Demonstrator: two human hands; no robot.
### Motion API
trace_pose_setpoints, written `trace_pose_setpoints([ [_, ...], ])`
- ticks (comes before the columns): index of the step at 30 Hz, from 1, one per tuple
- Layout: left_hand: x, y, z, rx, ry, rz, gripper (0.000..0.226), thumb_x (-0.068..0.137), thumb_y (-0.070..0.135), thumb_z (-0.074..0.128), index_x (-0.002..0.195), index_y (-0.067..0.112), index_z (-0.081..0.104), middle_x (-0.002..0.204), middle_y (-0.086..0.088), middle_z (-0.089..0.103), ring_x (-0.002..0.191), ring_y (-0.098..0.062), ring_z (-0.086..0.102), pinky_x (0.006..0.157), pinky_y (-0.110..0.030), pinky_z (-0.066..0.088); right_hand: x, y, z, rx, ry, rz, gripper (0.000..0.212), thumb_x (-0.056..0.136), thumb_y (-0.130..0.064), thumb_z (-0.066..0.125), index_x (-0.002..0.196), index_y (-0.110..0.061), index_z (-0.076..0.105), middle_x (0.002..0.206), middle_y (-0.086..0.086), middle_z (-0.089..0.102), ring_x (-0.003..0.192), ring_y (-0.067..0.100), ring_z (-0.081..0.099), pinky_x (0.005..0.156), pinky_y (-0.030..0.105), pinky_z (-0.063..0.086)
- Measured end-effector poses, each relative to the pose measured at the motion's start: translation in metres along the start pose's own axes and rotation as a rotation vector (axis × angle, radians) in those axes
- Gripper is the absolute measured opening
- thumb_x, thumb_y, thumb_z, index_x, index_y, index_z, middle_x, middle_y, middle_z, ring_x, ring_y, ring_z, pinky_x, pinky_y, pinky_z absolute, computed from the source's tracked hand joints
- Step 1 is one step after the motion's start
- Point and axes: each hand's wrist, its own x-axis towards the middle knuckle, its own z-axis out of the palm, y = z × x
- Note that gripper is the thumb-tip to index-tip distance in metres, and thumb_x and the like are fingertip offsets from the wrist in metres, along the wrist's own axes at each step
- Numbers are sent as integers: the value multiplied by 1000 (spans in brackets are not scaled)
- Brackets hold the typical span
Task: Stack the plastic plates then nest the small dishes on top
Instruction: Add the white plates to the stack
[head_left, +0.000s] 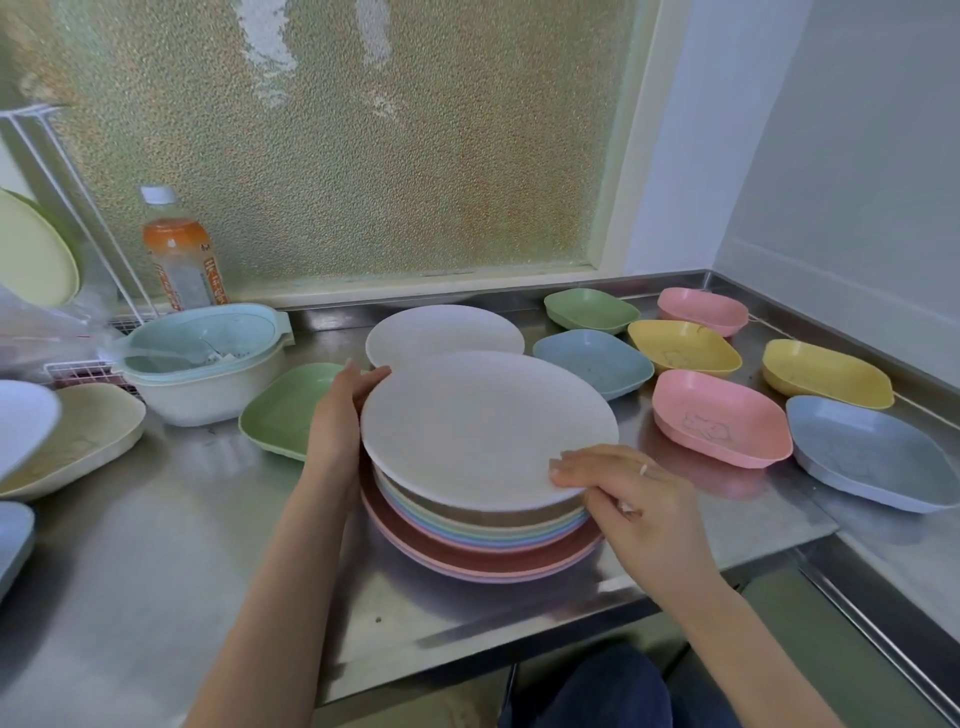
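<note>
A stack of round plastic plates (483, 551) in pink, blue, green and beige stands at the middle of the steel counter. On top rests a white plate (483, 426), slightly tilted. My left hand (343, 410) grips its left rim and my right hand (628, 493) holds its near right rim. Another white plate (441, 332) lies flat behind the stack. Small dishes lie apart on the right: green (589, 310), blue (595, 362), yellow (680, 346), pink (701, 310), pink (719, 418), yellow (826, 372), blue (872, 452). A green dish (283, 410) sits left of my left hand.
A pale blue colander bowl (208, 358) and a drink bottle (182, 254) stand at the back left beside a wire rack (62, 171). A beige dish (78, 436) and blue and white pieces lie at the far left. The counter edge (571, 618) runs near my body.
</note>
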Motion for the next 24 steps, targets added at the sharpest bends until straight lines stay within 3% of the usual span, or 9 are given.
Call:
trace_pose_setpoints([
  [3, -2, 2, 1, 94, 1, 84, 23, 90, 24, 51, 85, 21, 73, 94, -1, 73, 93, -22, 66, 86, -37, 49, -2, 2, -6, 83, -75, 86, 27, 77, -22, 51, 93, -27, 72, 100, -26, 66, 102, -2, 60, 91, 23, 48],
  [5, -3, 2, 1, 120, -12, 96, 23, 87, 19, 53, 98, 19, 74, 103, -2, 73, 100, -21, 67, 88, -37, 50, 2, 2, -11, 103, -141, 106, 26, 78, -30, 52, 99, -34, 67, 98, -43, 60, 106, -7, 57, 92, 25, 47],
  [7, -1, 1, 0, 75, -17, 74, 31, 89, 13, 51, 114, 11, 69, 111, -5, 70, 97, -18, 67, 80, -27, 53, 4, 2, -13, 97, -193, 84, 26, 79, -35, 53, 102, -36, 64, 101, -49, 54, 110, -10, 54, 93, 31, 47],
  [10, -4, 2, -1, 60, -19, 97, 33, 90, 6, 48, 118, 8, 66, 101, -3, 70, 84, -10, 65, 64, -15, 54, 6, 1, -15, 114, -249, 104, 29, 77, -38, 54, 105, -38, 63, 102, -52, 51, 114, -15, 49, 100, 33, 40],
  [12, -5, 3, 0, 51, -24, 102, 33, 90, 4, 48, 118, 8, 65, 98, -1, 69, 81, -9, 64, 60, -12, 53, 8, 2, -17, 110, -290, 120, 31, 76, -46, 54, 105, -40, 61, 104, -52, 52, 115, -17, 46, 111, 35, 21],
  [15, -4, 2, -1, 55, -28, 97, 35, 90, -1, 47, 120, 5, 64, 107, -9, 67, 84, -14, 64, 75, -21, 51, 10, 6, -20, 98, -362, 131, 33, 75, -53, 54, 106, -46, 59, 107, -48, 53, 118, -16, 44, 113, 29, 2],
  [19, -4, 0, -1, 64, -22, 106, 34, 92, -2, 47, 121, 5, 62, 110, -11, 65, 90, -19, 62, 83, -25, 50, 8, 10, -22, 197, -404, 215, 24, 75, -35, 68, 97, -45, 67, 105, -36, 63, 119, -12, 47, 111, 15, 18],
  [21, -3, -1, -1, 80, -16, 107, 34, 92, -1, 47, 122, 5, 63, 112, -10, 65, 96, -22, 61, 88, -31, 49, 10, 10, -22, 202, -429, 232, 22, 74, -32, 68, 93, -43, 69, 104, -33, 65, 119, -11, 47, 107, 6, 17],
  [24, -1, -2, -1, 112, -6, 117, 34, 92, 0, 47, 121, 7, 63, 114, -9, 65, 97, -21, 61, 92, -33, 47, 18, 5, -27, 296, -464, 306, 25, 77, -51, 58, 96, -40, 70, 106, -27, 67, 116, -10, 51, 109, 8, 17],
])
